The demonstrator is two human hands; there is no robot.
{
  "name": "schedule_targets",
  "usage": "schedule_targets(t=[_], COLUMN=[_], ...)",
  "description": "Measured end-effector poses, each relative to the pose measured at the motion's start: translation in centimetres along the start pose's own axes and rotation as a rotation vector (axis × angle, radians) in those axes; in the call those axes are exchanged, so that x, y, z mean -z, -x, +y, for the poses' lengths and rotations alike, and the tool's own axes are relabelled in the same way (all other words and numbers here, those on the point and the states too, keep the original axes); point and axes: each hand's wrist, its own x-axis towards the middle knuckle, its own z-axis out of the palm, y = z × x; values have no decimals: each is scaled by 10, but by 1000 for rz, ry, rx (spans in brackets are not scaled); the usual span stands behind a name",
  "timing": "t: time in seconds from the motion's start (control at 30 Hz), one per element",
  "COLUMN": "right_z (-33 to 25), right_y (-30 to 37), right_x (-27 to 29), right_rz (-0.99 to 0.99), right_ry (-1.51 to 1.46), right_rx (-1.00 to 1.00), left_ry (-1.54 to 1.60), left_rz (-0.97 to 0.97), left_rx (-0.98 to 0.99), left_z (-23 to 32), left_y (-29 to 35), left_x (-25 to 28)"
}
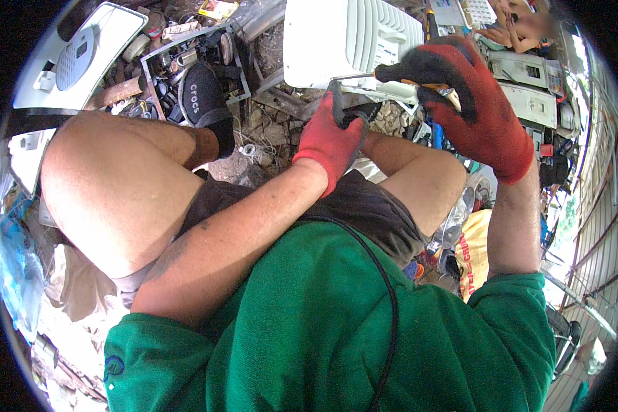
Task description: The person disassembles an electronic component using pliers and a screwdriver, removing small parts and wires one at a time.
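My right hand (470, 110), in a red and black work glove, is closed round the dark handle of a screwdriver (356, 75). The shaft points left along the lower edge of a white plastic casing (316, 48) with ribbed vents. My left hand (331, 134), gloved alike, is below that edge, its index fingertip up at the screwdriver's tip. Its thumb is bent toward a dark shape that I cannot make out, and its other fingers are mostly hidden. Whether the tip touches the casing is unclear.
A metal frame (144, 77) with small scrap parts surrounds my dark shoe (200, 96). At the far left leans a white panel (110, 31). Off-white casings (529, 103) are stacked at the right, near another person (518, 31). A yellow bag (475, 250) lies beside my right knee.
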Motion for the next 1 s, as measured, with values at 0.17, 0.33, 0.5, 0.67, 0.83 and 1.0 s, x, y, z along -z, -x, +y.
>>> schedule_targets(t=[0.17,0.33,0.5,0.67,0.83,1.0], right_z=[-1,1,-5,-8,-18,-17], right_y=[8,4,-1,1,5,11], right_x=[-4,1,-4,-4,-11,-7], right_rz=[-21,-19,1,-4,61,-17], right_ry=[20,17,0,-82,-70,114], right_rx=[-234,-76,-116,-35,-172,-258], left_ry=[-33,-44,-6,151,313,262], left_rz=[-16,7,37,153,268,329], left_rx=[61,54,18,-8,62,0], left_z=[7,16,13,4,-9,2], left_y=[2,8,6,-2,-14,-15], left_x=[3,1,-1,0,1,6])
